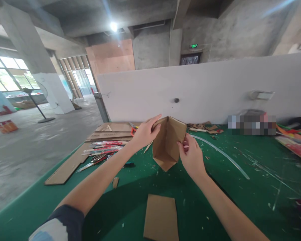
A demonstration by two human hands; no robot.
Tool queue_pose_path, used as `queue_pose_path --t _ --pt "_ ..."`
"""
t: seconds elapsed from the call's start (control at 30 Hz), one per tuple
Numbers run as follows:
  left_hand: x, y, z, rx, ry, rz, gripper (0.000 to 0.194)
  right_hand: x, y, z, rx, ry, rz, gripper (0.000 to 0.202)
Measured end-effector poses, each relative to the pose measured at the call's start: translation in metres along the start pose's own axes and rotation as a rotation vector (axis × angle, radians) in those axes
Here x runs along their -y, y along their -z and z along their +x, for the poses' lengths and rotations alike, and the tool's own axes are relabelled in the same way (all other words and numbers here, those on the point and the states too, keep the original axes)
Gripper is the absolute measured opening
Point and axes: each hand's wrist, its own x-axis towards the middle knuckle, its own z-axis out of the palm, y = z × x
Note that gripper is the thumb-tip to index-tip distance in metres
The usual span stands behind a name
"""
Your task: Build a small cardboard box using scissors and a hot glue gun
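A brown cardboard piece with joined walls, like a partly open box (167, 144), is held up over the green table. My left hand (146, 132) grips its upper left edge, fingers along the top. On its right side, my right hand (192, 152) pinches the edge of the right wall between thumb and fingers. The inner corner of the cardboard faces me. Below it, near the front of the table, a flat cardboard rectangle (161, 217) lies untouched.
Cardboard sheets (67, 165), packaged sticks (105, 147) and orange-handled scissors (132, 131) lie at the left. Behind are cardboard scraps (203, 128) and a white partition (145, 95). A clear strip (223, 154) curves across the right side of the green table (130, 207).
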Motion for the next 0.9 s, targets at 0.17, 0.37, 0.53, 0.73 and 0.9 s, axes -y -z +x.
queue_pose_path --t 0.17,0.37,0.53,0.73,0.9 --pt "-0.001 0.003 0.001 0.035 0.009 0.003 0.041 0.001 0.013 0.007 -0.101 0.059 -0.077 0.037" --pt "-0.002 0.003 0.000 0.048 0.031 -0.005 0.044 0.003 0.032 0.017 -0.242 0.136 -0.056 0.023" --pt "-0.002 0.006 0.002 0.066 0.048 -0.023 0.045 0.036 0.060 0.031 -0.472 0.091 0.027 0.019" --pt "0.001 0.013 0.008 0.207 0.137 -0.228 0.055 0.083 0.092 0.037 -0.676 0.149 0.288 0.029" --pt "0.034 0.001 0.008 0.504 0.363 0.083 0.061 0.056 0.079 0.020 0.201 0.289 -0.148 0.034"
